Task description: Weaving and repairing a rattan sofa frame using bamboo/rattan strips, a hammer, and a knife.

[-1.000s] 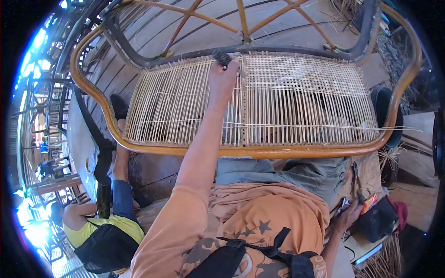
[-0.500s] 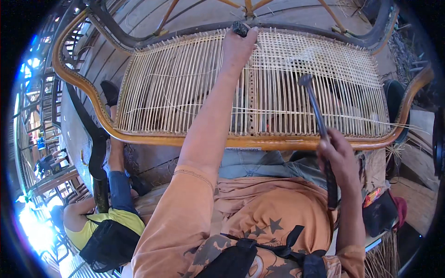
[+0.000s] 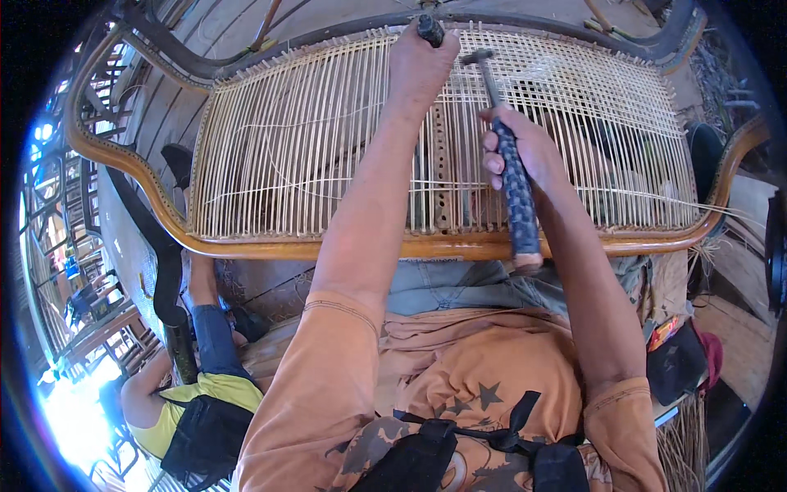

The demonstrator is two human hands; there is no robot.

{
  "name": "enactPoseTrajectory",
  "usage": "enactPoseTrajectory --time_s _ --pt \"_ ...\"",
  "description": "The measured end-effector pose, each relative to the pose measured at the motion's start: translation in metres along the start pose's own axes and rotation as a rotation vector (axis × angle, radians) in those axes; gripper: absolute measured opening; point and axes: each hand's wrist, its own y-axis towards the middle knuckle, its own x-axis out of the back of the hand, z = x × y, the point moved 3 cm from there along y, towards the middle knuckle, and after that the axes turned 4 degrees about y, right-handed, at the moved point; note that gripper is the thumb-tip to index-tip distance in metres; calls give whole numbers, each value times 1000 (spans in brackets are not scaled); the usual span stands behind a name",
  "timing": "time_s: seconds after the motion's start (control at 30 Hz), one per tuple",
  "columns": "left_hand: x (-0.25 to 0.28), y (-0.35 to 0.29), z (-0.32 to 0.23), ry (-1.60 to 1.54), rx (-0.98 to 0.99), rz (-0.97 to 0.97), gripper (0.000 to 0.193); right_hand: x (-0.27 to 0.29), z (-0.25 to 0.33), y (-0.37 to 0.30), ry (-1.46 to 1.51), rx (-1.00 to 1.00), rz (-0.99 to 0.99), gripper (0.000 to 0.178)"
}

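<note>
A wooden furniture frame [image 3: 328, 248] lies across my lap, strung with pale cane strands [image 3: 279, 152]. Toward its far rail, my left hand [image 3: 418, 70] is closed around a short tool with a dark, textured handle [image 3: 430, 30]; its working end is hidden beneath the fist. My right hand [image 3: 531, 148] grips a hammer [image 3: 516, 184] by its dark patterned handle, over the right half of the cane. The hammer's head is close to the right of my left fist, apart from the dark handle. Tight cross-weave fills the far right; the left half has mostly lengthwise strands.
Curved wooden arms [image 3: 742, 143] rise at both ends of the frame. Long loose strands stick out past its right edge. A person in a yellow shirt [image 3: 152, 420] sits at the lower left. A black bag [image 3: 679, 361] and a bundle of thin sticks [image 3: 684, 435] lie at the lower right.
My right hand has swung the hammer up and leftward from the near rail, bringing its head close to my left fist. My left hand keeps its grip at the far rail.
</note>
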Motion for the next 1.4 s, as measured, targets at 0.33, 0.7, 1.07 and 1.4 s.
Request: enactPoseTrajectory --time_s 0.33,0.7,1.07,1.4 --pt "4 -5 3 -204 60 -20 27 6 -13 -2 -12 0 -70 34" --pt "8 -10 6 -302 119 -14 22 6 -14 -7 51 15 -99 32" --pt "13 -15 -1 -388 89 -10 19 0 -12 -15 -77 19 -111 34" --pt "13 -16 -5 -115 3 -33 22 -1 -18 -15 -56 -6 -92 34"
